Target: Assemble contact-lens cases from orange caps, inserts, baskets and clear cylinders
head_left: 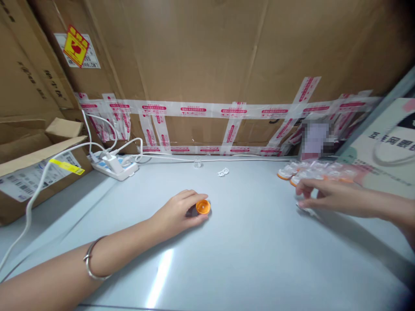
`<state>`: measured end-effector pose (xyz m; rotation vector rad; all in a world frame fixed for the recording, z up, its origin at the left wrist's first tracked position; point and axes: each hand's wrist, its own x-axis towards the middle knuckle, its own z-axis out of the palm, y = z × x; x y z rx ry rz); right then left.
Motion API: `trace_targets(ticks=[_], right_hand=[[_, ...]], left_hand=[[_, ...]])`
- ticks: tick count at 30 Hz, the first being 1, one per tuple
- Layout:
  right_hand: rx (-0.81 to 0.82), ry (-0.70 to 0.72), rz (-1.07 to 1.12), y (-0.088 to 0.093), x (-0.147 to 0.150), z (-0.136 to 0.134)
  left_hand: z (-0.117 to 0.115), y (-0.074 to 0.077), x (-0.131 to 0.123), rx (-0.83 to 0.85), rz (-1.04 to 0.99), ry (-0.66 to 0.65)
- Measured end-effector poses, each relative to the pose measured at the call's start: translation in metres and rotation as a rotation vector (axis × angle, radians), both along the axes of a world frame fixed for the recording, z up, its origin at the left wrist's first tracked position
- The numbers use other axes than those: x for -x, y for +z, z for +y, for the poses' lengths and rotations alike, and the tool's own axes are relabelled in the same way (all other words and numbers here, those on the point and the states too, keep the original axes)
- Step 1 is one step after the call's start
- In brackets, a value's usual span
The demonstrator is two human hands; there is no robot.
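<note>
A small round orange cup (203, 207), hollow side up, is held on the table between the thumb and fingers of my left hand (181, 211). On the right, my right hand (337, 198) hovers low with its thumb and forefinger apart and curved. Just under its fingertips lies a small white piece (308, 210), partly hidden and blurred. Right behind that hand stand several clear domed capsules (304, 175) with orange bases, some of them covered by the hand.
A small white cut-out piece (223, 172) and a tiny clear part (198, 162) lie toward the back. A white power strip (119, 169) with cables sits back left beside an open carton (42, 172). A large taped cardboard box (194, 52) closes off the rear; a printed board (385, 147) leans right.
</note>
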<state>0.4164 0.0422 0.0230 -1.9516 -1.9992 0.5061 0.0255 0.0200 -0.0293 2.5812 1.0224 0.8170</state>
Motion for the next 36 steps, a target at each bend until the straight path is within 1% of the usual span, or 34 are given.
trace_targets(ticks=[1,3,5,8,10,11,12,13,15,16,17,19,22,26,32,34,36], right_hand=[[0.068,0.038,-0.03,-0.006,-0.005,-0.005],[0.148,0.121,-0.048,-0.015,-0.01,-0.011],[0.167,0.154,-0.022,-0.018,-0.009,-0.012],[0.23,0.172,-0.017,-0.011,0.007,-0.008],[0.198,0.173,0.026,-0.002,0.029,-0.004],[0.169,0.168,0.097,0.002,0.044,-0.003],[0.121,0.149,0.239,0.006,0.06,-0.003],[0.121,0.14,0.422,0.008,0.079,-0.003],[0.189,0.17,0.822,0.01,0.118,-0.004],[0.251,0.183,0.994,0.009,0.136,-0.006],[0.328,0.19,1.111,0.008,0.154,-0.007],[0.45,0.229,1.25,0.004,0.183,-0.011],[0.529,0.302,1.385,0.001,0.212,-0.015],[0.631,0.328,1.473,0.0,0.228,-0.018],[0.665,0.318,1.581,-0.003,0.235,-0.026],[0.678,0.338,1.56,-0.005,0.236,-0.028],[0.662,0.371,1.485,-0.006,0.234,-0.025]], left_hand=[[0.001,-0.001,0.0,0.008,-0.001,0.005],[0.001,-0.002,0.0,0.02,-0.006,0.009],[0.002,-0.003,0.0,0.017,-0.014,0.009],[0.001,-0.003,0.0,0.009,-0.018,0.009],[0.0,-0.002,0.0,0.009,-0.038,0.011],[0.0,-0.001,0.0,0.008,-0.058,0.012],[0.0,0.001,0.0,0.005,-0.085,0.013],[-0.001,0.003,0.001,-0.004,-0.117,0.013],[-0.002,0.007,0.001,-0.041,-0.188,0.011],[-0.003,0.009,0.002,-0.069,-0.227,0.011],[-0.004,0.011,0.002,-0.101,-0.264,0.012],[-0.005,0.016,0.004,-0.16,-0.33,0.021],[-0.006,0.022,0.006,-0.209,-0.417,0.059],[-0.005,0.026,0.009,-0.22,-0.553,0.095],[-0.004,0.022,0.011,-0.263,-0.563,0.022],[-0.004,0.021,0.011,-0.277,-0.541,-0.014],[-0.004,0.022,0.011,-0.306,-0.527,-0.034]])
